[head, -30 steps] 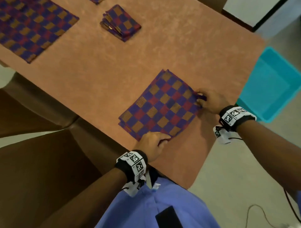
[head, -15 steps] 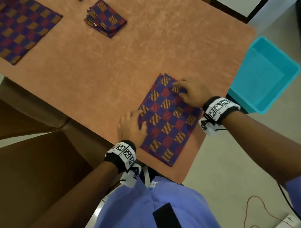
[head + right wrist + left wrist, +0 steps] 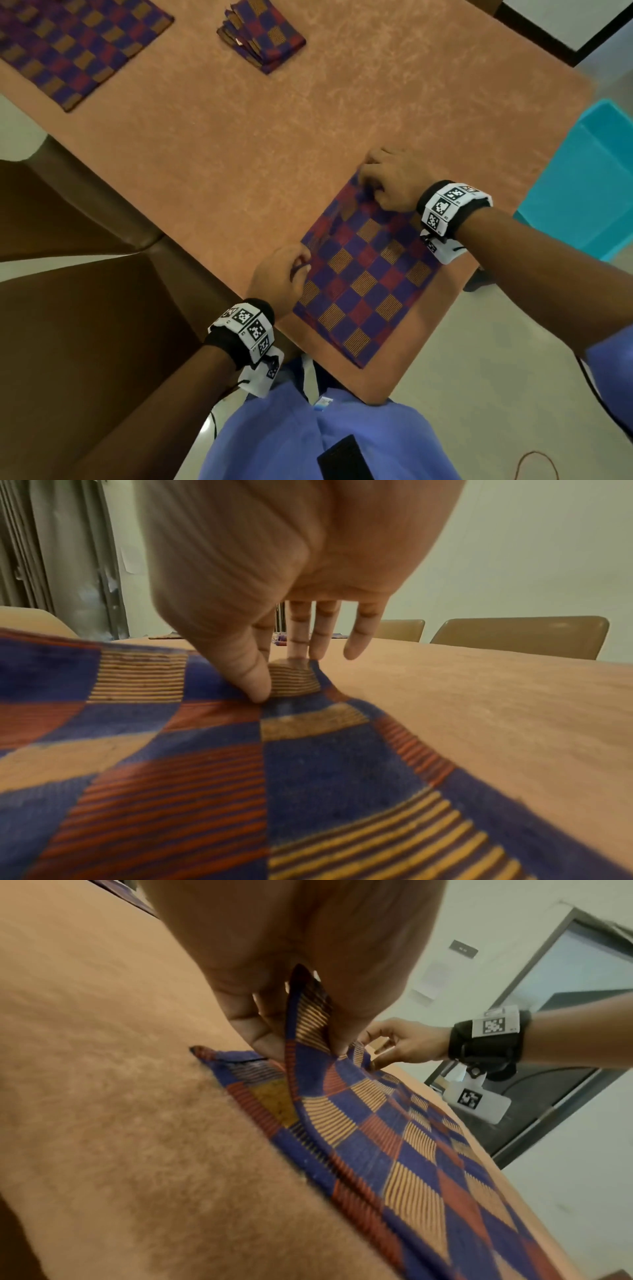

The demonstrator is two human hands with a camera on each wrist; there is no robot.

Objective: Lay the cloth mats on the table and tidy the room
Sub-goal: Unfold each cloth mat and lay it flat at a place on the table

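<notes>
A folded cloth mat (image 3: 363, 284) with blue, red and gold checks lies on the near right corner of the salmon table (image 3: 274, 144). My left hand (image 3: 284, 274) pinches the top layer at the mat's left corner. In the left wrist view that corner of the mat (image 3: 394, 1137) stands lifted between thumb and fingers of my left hand (image 3: 301, 1042). My right hand (image 3: 390, 185) pinches the far corner. In the right wrist view the right hand (image 3: 274, 669) has its thumb on top of the mat (image 3: 240, 777) and its fingers behind the edge.
One mat (image 3: 75, 44) lies spread flat at the table's far left. A stack of folded mats (image 3: 262, 36) sits at the far middle. A turquoise bin (image 3: 589, 185) stands on the floor to the right. Brown chairs (image 3: 85, 342) crowd the table's left edge.
The folded mat has been turned and slid toward the table's near corner. Both hands went from lying on it to pinching its left and far corners, and the top layer lifts.
</notes>
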